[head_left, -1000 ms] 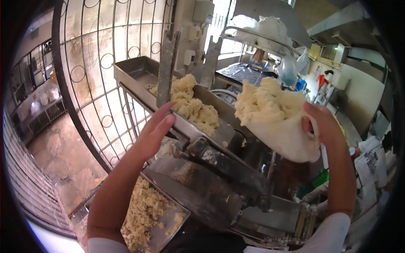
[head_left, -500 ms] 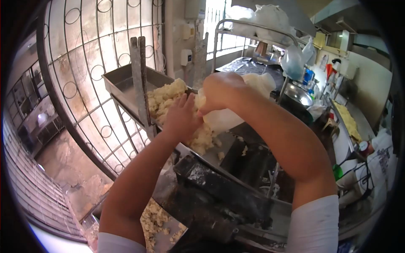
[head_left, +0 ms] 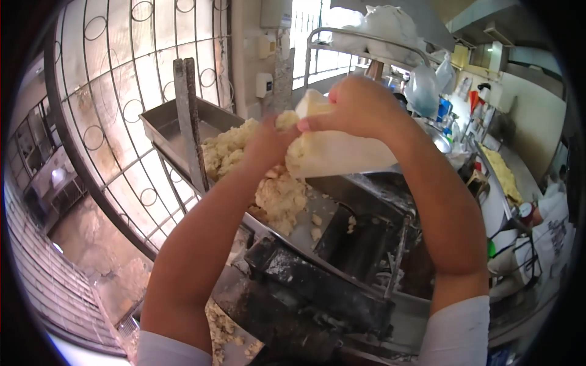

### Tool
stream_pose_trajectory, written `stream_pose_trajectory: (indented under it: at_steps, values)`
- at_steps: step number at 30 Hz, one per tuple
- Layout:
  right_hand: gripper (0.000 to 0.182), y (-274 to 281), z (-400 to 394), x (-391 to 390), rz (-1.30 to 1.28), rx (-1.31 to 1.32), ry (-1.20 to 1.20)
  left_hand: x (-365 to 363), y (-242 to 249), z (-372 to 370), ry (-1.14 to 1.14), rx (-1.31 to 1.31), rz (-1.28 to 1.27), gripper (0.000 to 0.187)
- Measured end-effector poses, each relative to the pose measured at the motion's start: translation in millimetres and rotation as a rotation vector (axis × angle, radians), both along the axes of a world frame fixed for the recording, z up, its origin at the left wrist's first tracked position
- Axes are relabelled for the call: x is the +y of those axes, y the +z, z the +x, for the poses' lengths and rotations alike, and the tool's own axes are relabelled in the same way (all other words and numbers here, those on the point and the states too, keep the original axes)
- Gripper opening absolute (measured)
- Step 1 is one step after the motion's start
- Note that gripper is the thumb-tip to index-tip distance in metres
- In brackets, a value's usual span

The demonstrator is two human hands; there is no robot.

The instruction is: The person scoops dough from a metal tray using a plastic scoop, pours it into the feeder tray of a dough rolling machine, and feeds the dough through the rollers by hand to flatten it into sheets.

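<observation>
A heap of pale, crumbly dough lies in a long metal tray. My right hand pinches the edge of a whitish translucent plastic bag, held sideways over the tray with its mouth towards the dough. Dough shows at the bag's opening. My left hand is at the bag's mouth, over the heap; its fingers are blurred and partly hidden against the dough, so its grip is unclear.
An upright metal bar rises beside the tray. Below is a dark machine with rollers. More dough pieces lie at the bottom. A rack with plastic bags stands behind, and a side counter holds a yellowish sheet.
My right hand has risen and moved right with the bag, which is now stretched out more sideways. My left hand has shifted slightly up. More dough shows in the tray beneath the hands.
</observation>
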State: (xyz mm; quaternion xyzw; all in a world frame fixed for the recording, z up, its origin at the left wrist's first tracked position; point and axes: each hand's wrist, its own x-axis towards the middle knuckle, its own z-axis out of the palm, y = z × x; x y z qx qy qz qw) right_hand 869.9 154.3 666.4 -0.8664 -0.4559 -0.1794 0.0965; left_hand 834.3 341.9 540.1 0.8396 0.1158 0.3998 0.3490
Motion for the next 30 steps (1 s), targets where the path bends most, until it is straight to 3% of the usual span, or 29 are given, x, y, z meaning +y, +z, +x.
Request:
stream_pose_trajectory:
  at_steps: [4,5,6,7,8,9,14,18,21,24,26,30]
  values:
    - [0.06,-33,5,32,0.111,0.087,0.093,24,11,-12,-0.001,-0.154,0.066,0.056]
    - [0.06,-45,3,39,0.11,0.083,0.094,31,3,-10,0.009,-0.039,0.186,0.055]
    - [0.056,-59,-1,45,-0.019,-0.094,0.14,37,-17,-4,0.014,-0.044,0.187,0.055]
    - [0.053,-67,-3,50,-0.147,-0.271,0.187,44,-45,1,0.115,0.121,0.251,0.053]
    - [0.053,-69,-2,51,-0.145,-0.273,0.194,49,-59,1,0.216,0.29,0.311,0.051]
    - [0.051,-71,-1,49,-0.209,-0.247,0.164,50,-58,-4,0.225,0.293,0.306,0.051]
    - [0.043,-60,-7,36,-0.342,-0.209,0.098,62,-53,-15,0.162,0.584,0.141,0.044]
    - [0.039,-58,-12,15,-0.258,-0.25,0.142,53,-56,-19,0.238,0.55,0.194,0.039]
    - [0.037,-53,-19,3,-0.215,-0.282,0.175,49,-55,-23,0.308,0.364,0.322,0.036]
    - [0.036,-53,-22,2,-0.219,-0.319,0.198,36,-43,-30,0.271,0.271,0.303,0.038]
    - [0.035,-56,-19,1,-0.227,-0.342,0.206,24,-40,-31,0.19,0.12,0.55,0.038]
    - [0.04,-55,-17,-6,-0.173,-0.353,0.195,-25,-30,-40,0.076,0.16,0.699,0.036]
